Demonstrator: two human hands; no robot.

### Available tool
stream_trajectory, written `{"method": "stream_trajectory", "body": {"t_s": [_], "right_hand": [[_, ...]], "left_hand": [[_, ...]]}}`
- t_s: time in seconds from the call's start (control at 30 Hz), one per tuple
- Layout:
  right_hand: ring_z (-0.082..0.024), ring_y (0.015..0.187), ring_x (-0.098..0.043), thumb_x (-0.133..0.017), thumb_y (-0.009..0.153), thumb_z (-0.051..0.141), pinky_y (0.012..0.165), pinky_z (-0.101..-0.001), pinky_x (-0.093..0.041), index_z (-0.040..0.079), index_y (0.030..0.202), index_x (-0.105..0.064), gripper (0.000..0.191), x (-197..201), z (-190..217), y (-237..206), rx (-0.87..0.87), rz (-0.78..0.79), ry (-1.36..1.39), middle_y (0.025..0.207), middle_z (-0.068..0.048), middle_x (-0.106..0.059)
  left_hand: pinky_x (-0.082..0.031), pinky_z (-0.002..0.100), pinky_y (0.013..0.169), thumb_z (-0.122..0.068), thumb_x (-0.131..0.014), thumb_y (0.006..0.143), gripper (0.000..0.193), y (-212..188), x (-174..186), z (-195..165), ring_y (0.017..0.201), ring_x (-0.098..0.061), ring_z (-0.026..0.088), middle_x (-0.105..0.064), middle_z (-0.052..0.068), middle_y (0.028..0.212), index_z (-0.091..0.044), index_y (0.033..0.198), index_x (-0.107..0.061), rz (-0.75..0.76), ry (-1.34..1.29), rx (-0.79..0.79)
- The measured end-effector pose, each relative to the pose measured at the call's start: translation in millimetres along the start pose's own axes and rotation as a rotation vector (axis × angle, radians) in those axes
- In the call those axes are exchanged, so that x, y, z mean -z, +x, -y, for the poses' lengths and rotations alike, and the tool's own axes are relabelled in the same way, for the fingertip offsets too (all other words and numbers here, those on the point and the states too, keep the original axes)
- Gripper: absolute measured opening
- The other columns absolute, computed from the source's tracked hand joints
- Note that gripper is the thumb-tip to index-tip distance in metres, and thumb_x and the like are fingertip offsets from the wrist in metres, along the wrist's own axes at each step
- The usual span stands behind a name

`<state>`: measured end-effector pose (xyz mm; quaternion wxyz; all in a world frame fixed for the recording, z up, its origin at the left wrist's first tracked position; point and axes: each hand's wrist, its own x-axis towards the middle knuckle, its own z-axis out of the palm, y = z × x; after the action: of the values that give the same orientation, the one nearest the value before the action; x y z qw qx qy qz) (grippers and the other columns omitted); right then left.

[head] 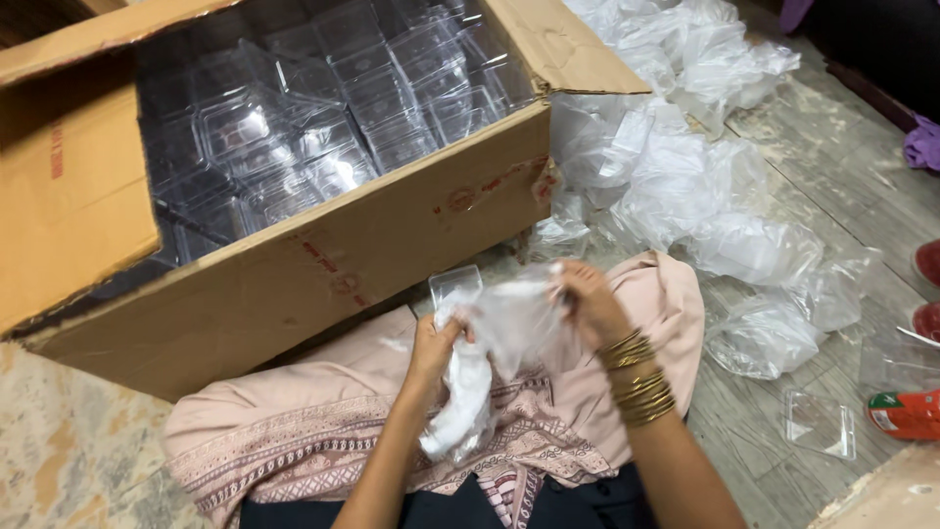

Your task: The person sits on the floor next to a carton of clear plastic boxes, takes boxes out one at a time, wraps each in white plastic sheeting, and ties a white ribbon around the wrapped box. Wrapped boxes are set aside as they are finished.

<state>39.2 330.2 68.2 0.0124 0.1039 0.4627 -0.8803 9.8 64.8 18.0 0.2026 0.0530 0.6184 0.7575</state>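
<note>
Between your left hand [434, 345] and right hand [587, 304] you hold a thin, glossy, crinkled plastic bag [504, 323], with matt brown cardboard box [323, 264] above them holding clear shiny plastic containers [294, 127], and soft pink cloth [323, 431] beneath.

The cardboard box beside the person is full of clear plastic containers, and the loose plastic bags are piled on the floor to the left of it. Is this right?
Not quite. The head view shows the cardboard box full of clear plastic containers, but the loose plastic bags are piled on the floor to its right, not its left.
</note>
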Motion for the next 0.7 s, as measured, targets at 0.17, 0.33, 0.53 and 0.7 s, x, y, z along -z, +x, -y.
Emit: {"method": "stream_trajectory", "body": {"t_s": [0.17,0.33,0.53,0.7], "right_hand": [[-0.004,0.060,-0.052,-0.054,0.098,0.005,0.048,-0.0171,-0.039,0.006,0.085,-0.061,0.015,16.3,37.3,20.4,0.040,0.095,0.024,0.072,0.003,-0.057],[-0.004,0.053,-0.047,-0.050,0.098,0.004,0.043,-0.0165,-0.035,0.008,0.080,-0.058,0.020,-14.5,11.4,3.7,0.010,0.172,-0.055,0.066,0.000,-0.055],[-0.005,0.057,-0.049,-0.045,0.101,0.005,0.049,-0.0200,-0.041,0.008,0.079,-0.058,0.026,-60.5,11.6,9.0,0.216,-0.007,-0.517,0.070,0.003,-0.058],[-0.014,0.072,-0.063,-0.055,0.094,0.001,0.063,-0.0303,-0.052,0.007,0.088,-0.064,0.013,-92.9,17.5,26.2,0.743,0.122,-1.118,0.084,-0.002,-0.066]], "left_hand": [[-0.044,0.024,0.064,-0.030,-0.064,0.102,0.032,6.0,4.7,-4.4,0.062,-0.051,0.007,-0.058,-0.001,0.064,-0.001,0.098,-0.078,-0.003,0.023,-0.052],[-0.041,0.024,0.058,-0.039,-0.065,0.099,0.039,-1.9,-0.3,-23.0,0.062,-0.050,0.006,-0.056,-0.003,0.070,-0.002,0.108,-0.072,0.006,-0.145,-0.010],[-0.039,0.026,0.050,-0.043,-0.069,0.089,0.038,-22.7,30.8,-45.8,0.056,-0.048,0.008,-0.052,-0.003,0.064,-0.007,0.104,-0.068,-0.262,-0.194,0.268],[-0.038,0.024,0.054,-0.043,-0.072,0.094,0.043,-27.9,50.9,-41.7,0.059,-0.045,0.007,-0.048,-0.003,0.067,-0.003,0.108,-0.067,-0.301,-0.190,0.158]]}}
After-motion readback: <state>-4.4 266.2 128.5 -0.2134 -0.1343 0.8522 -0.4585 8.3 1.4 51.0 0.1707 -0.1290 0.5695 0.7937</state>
